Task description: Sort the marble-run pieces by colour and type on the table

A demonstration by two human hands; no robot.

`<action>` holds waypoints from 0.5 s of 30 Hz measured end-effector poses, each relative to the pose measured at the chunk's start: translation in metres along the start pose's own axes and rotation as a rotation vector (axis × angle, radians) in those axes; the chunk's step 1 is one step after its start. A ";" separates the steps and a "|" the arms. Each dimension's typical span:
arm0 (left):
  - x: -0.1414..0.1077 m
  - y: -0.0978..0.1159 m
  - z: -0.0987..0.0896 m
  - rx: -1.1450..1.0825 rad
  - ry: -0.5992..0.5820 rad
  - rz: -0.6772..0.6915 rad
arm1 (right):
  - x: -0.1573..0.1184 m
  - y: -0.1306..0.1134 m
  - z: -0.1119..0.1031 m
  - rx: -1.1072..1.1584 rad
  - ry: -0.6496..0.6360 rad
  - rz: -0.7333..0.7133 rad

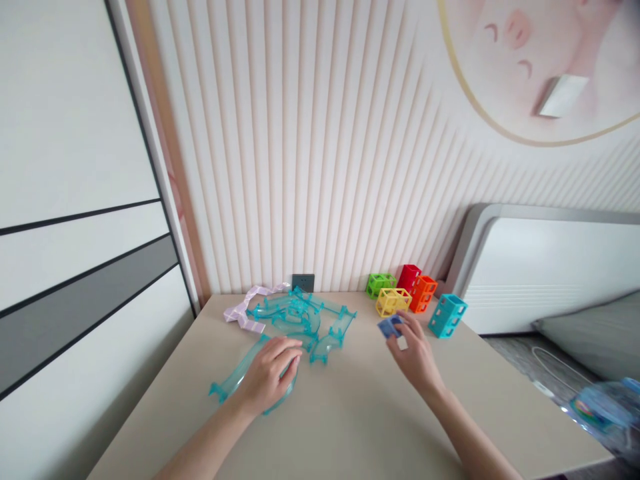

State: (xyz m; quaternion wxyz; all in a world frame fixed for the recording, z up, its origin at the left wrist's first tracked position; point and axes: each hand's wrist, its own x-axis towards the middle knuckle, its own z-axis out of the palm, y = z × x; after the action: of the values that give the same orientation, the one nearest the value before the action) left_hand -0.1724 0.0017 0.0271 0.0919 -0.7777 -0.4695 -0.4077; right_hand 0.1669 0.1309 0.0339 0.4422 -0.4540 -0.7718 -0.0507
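My right hand point(416, 353) pinches a small blue see-through block point(389, 326) with square openings between thumb and fingers, near the table's right side. My left hand point(273, 375) hovers over or rests on a translucent teal track piece point(233, 380); its fingers are loosely bent and apart, and I cannot tell whether they touch the piece. The hand hides part of that piece and of the curved teal end below it. Beyond lies a heap of teal track pieces point(295, 313). Behind the blue block stand a yellow open-frame block point(393, 302) and a green one point(381, 285).
A red block point(409, 278), an orange block point(424, 293) and a teal block point(447, 315) stand at the back right. A lilac striped zigzag strip point(245, 310) lies at the back left. The table point(350, 427) meets a ribbed wall with a dark socket point(303, 283).
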 end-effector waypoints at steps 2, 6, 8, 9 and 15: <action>0.001 -0.001 0.001 -0.002 -0.005 0.009 | -0.007 0.054 -0.022 -0.179 0.022 0.194; -0.001 -0.004 0.004 0.000 -0.020 0.010 | -0.033 0.139 -0.067 -0.401 -0.002 0.411; -0.002 -0.007 0.005 0.002 -0.012 0.018 | -0.048 0.160 -0.082 -0.440 -0.028 0.448; -0.003 -0.008 0.006 0.003 -0.004 0.024 | -0.055 0.166 -0.087 -0.449 -0.045 0.466; -0.004 -0.010 0.008 0.010 -0.010 0.029 | -0.070 0.163 -0.090 -0.418 -0.088 0.511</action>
State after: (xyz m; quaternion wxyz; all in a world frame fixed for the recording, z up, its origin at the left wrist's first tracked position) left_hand -0.1771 0.0085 0.0164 0.0993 -0.7858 -0.4607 -0.4004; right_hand 0.3591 0.1363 -0.0157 0.3043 -0.7157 -0.6241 -0.0755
